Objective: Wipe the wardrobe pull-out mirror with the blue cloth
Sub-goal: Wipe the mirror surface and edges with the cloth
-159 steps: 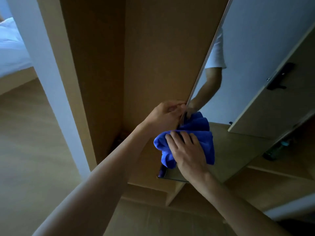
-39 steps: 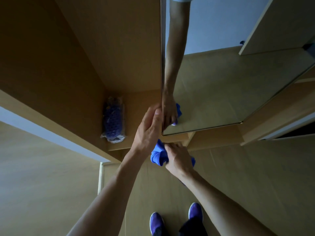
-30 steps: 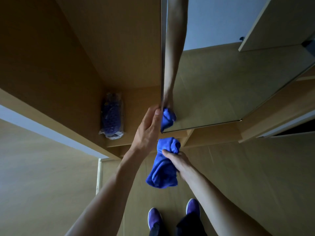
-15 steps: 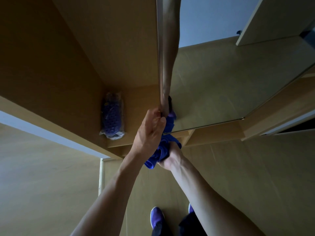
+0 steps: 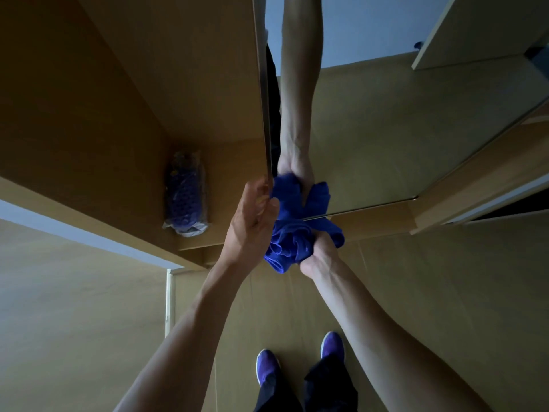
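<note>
Wiping the lowest corner of the mirror (image 5: pixel 386 129), I would flatten the bunched blue cloth (image 5: pixel 289 242), which my right grip (image 5: pixel 316 252) clenches at the bottom edge, against the glass. My left grip (image 5: pixel 254 217) pinches the side edge to steady it and crowds the cloth. A wrapped bundle (image 5: pixel 186 197) lies inside the wardrobe (image 5: pixel 148 84), well apart.

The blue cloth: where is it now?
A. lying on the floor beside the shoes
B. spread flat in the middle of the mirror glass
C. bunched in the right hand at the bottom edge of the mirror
C: the blue cloth is bunched in the right hand at the bottom edge of the mirror, beside the left hand, which grips the side edge.
</note>
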